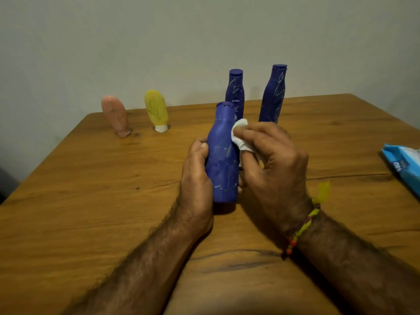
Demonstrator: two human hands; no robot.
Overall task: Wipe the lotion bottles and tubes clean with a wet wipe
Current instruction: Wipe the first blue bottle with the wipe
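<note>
We wipe a blue bottle (223, 160) mid-tabletop (91, 201).
Our left hand (197, 176) grips it; right hand (272, 160) pinches the wipe (238, 137); near edge open.

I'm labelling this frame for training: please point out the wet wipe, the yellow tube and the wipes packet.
wet wipe (238, 135): head view, on its bunched white middle.
yellow tube (156, 108): head view, mid-body.
wipes packet (403, 165): head view, blue top face.
</note>
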